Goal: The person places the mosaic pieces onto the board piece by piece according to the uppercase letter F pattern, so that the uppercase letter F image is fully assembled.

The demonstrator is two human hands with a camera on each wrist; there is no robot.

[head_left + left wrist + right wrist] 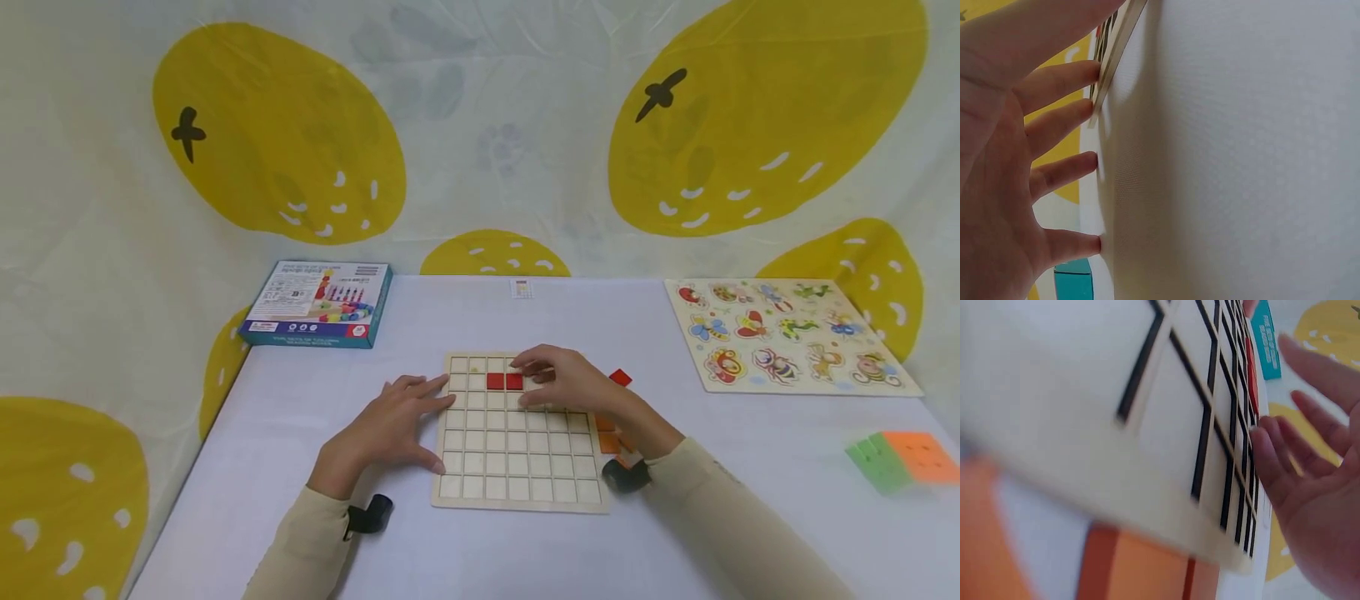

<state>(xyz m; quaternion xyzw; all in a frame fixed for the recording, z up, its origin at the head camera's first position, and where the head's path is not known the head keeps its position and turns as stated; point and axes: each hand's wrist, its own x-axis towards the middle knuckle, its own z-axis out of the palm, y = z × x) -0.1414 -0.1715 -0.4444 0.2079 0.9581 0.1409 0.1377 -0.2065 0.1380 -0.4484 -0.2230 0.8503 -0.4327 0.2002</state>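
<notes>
A pale wooden grid board (497, 442) lies flat on the white surface (517, 558), reaching from the spread fingers of the left hand (396, 421) to beneath the right hand (573, 383). A sideways push from the right could swivel it, since the left fingers seem only to rest at its left edge; a brushing fingertip might also shift two red tiles (495, 381). The board is thin and square-celled, mostly bare, with those tiles side by side just beside the right fingertips. The right thumb and fingers are apart, gripping nothing visible. Orange tiles (609, 442) and a separate red tile (620, 377) lie nearer the right wrist, whose black camera (625, 476) could scatter some.
</notes>
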